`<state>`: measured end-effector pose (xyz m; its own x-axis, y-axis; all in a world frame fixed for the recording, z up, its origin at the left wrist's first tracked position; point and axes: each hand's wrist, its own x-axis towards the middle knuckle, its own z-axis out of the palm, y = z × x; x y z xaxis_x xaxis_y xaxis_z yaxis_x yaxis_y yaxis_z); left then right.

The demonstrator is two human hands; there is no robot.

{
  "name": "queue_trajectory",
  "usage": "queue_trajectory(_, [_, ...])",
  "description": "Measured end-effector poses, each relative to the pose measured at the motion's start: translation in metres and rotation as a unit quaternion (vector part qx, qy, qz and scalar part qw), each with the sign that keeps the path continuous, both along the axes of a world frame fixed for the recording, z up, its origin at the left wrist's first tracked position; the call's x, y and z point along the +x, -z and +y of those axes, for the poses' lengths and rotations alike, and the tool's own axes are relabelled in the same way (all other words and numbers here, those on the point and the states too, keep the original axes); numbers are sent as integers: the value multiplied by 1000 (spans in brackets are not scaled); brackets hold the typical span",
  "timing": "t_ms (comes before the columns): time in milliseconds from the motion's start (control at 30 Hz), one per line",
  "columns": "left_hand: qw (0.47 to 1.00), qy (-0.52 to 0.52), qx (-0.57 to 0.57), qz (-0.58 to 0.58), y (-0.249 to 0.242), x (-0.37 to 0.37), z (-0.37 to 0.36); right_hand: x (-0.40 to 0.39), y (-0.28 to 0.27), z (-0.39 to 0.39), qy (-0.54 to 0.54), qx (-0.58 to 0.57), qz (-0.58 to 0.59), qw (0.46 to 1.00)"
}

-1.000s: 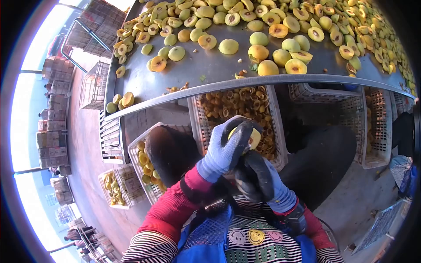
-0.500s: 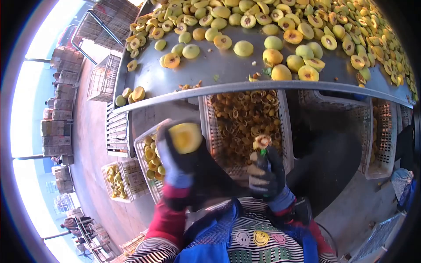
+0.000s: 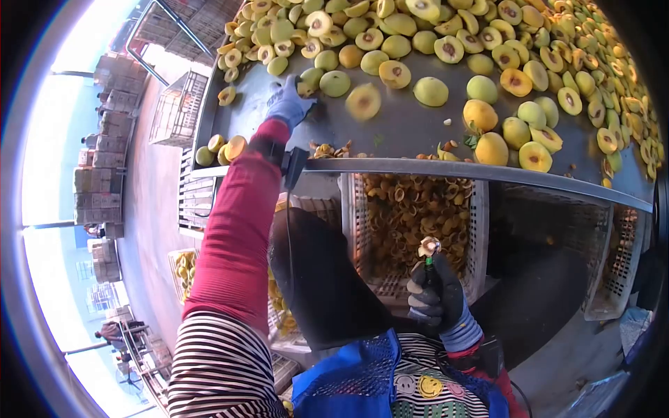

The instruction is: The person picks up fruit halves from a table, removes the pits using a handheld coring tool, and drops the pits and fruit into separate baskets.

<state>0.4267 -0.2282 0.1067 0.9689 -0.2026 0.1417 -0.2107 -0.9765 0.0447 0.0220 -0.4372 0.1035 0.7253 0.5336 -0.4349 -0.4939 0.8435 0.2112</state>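
Note:
My left hand (image 3: 288, 103), in a blue-grey glove, reaches over the metal table among yellow-green fruit halves. Its fingers are spread, right at a fruit half (image 3: 304, 88) that they partly cover. To its right, a motion-blurred fruit half (image 3: 364, 102) shows its cut face. Below the table edge, my right hand (image 3: 433, 298), in a dark glove, is wrapped around a coring tool (image 3: 429, 265) with a green collar. At the tool's tip sits a pale brown piece of fruit core (image 3: 429, 246). Most of the tool is hidden in the fist.
The metal table (image 3: 411, 136) carries a large heap of halved fruit (image 3: 446, 49) at the back and right. Under its raised edge, a white crate (image 3: 479, 237) holds brown core scraps. Another crate of fruit stands below my left arm. A dark device hangs at my left wrist.
My left hand has moved up and forward from the lap area onto the table, and the fruit half it held is out of it. A blurred half now shows nearby. My right hand keeps the tool.

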Motion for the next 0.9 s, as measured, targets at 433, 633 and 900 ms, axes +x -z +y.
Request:
queue_trajectory(433, [706, 69, -605, 362, -70, -271, -72, 12, -16, -4, 9, -184, -121, 975])
queue_trajectory(633, [779, 61, -574, 245, -53, -318, -67, 1, -47, 0, 23, -715, -268, 645])
queue_trajectory(900, [746, 12, -613, 258, -62, -341, -91, -20, -26, 19, 146, -849, -370, 347])
